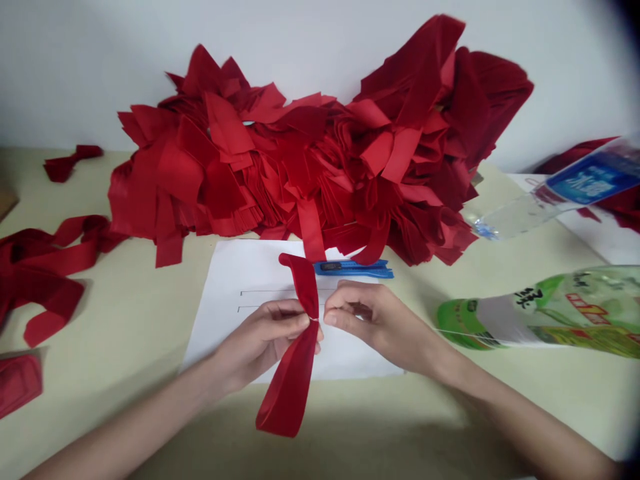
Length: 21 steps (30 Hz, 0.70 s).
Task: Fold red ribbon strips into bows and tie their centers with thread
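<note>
Fingers of the left hand (pixel 263 340) were clenched, thumb and forefinger pinching the gathered waist of a red cloth strip (pixel 293 387). Fingertips of the right hand (pixel 363 320) were bunched against that same waist from the other side, a thin pale thread (pixel 315 320) showing at the pinch; whether they gripped the thread itself could not be told. Strip held upright in the gap between the hands, one lobe rising and the other hanging down, above a white paper sheet (pixel 225 320) marked with two thin ruled lines. Lower lobe reached past the sheet's near edge.

Blue utility knife (pixel 353 269) lay by the sheet's far edge, just beyond the hands. Behind it rose a big heap of red cloth strips (pixel 300 160), its ends spilling to the paper. Pale table (pixel 115 333) carried more loose red strips (pixel 45 267) at the left. To the right lay a green-labelled plastic bottle (pixel 540 313) on its side — near the right forearm (pixel 500 407) — and a clear bottle with a blue label (pixel 560 193) beyond it, blurred.
</note>
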{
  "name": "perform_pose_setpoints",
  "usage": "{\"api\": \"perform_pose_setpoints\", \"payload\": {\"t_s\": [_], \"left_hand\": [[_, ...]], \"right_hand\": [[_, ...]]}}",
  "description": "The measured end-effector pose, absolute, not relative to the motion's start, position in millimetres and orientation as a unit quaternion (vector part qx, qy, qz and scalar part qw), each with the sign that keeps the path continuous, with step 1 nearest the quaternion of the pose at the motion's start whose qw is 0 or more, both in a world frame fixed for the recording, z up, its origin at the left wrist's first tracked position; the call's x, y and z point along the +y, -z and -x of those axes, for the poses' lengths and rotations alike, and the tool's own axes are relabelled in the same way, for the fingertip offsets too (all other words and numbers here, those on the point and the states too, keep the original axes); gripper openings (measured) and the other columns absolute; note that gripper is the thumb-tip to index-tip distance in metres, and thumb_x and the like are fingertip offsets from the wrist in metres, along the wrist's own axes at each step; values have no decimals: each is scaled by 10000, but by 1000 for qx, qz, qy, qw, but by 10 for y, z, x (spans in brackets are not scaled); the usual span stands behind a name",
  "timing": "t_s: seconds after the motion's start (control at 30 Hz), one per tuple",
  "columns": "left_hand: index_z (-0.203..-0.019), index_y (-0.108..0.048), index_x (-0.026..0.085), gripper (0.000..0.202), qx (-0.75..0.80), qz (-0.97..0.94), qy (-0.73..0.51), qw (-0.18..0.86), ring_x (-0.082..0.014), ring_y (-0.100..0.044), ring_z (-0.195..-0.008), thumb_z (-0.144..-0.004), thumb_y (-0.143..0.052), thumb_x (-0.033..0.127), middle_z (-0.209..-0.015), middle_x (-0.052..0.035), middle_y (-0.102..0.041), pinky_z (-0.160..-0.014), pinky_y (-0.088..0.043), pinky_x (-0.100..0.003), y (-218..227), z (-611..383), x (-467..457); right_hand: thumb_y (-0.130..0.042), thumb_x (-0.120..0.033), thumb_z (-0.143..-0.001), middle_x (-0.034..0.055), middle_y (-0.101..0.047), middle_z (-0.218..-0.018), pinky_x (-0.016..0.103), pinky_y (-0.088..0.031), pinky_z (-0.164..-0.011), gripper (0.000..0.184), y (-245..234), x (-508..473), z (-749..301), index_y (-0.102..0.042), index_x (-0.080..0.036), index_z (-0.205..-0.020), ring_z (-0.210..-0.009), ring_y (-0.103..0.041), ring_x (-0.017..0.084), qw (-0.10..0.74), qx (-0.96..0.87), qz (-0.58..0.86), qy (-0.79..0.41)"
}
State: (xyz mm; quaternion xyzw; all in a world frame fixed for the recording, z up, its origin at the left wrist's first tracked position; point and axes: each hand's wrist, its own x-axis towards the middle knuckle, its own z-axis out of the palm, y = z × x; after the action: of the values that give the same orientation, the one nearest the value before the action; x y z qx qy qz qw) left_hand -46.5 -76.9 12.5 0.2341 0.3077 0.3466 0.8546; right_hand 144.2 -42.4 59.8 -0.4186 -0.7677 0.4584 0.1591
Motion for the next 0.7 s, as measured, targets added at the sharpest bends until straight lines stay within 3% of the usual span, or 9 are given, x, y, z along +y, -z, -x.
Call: {"api": "perform_pose_setpoints", "payload": {"t_s": [0.27,0.43,0.6,0.7], "left_hand": [[-857,-690,136,117,251,-248,-332,875,-115,-615,-645,-840,-594,201,-709,-38,-657,-660,-464,-228,-90,489,-773],[-836,-717,150,107,293,-247,-331,862,-106,-598,-670,-743,-706,202,-711,-25,-661,-661,-448,-206,-45,499,-762],[-737,-715,142,56,334,-244,-341,844,-70,-549,-653,-709,-732,188,-688,7,-633,-638,-427,-175,-53,495,-758],[-783,-703,157,76,353,-249,-347,832,-81,-551,-700,-710,-722,164,-742,7,-633,-676,-428,-195,-69,485,-758]], "right_hand": [[-575,-325,-834,-11,-506,-649,256,-322,-571,197,-572,-451,-1397,-621,-150,-756,-606,-395,100,177,-682,393,-590],[-638,-419,-765,-61,-337,-555,239,-199,-488,273,-480,-440,-1388,-611,-149,-733,-526,-264,72,166,-624,418,-638],[-659,-393,-754,-75,-260,-555,239,-164,-491,236,-452,-433,-1391,-614,-161,-747,-527,-232,68,175,-610,427,-644],[-672,-371,-746,-77,-257,-558,242,-159,-497,215,-456,-432,-1390,-608,-166,-749,-530,-227,69,183,-603,425,-649]]}}
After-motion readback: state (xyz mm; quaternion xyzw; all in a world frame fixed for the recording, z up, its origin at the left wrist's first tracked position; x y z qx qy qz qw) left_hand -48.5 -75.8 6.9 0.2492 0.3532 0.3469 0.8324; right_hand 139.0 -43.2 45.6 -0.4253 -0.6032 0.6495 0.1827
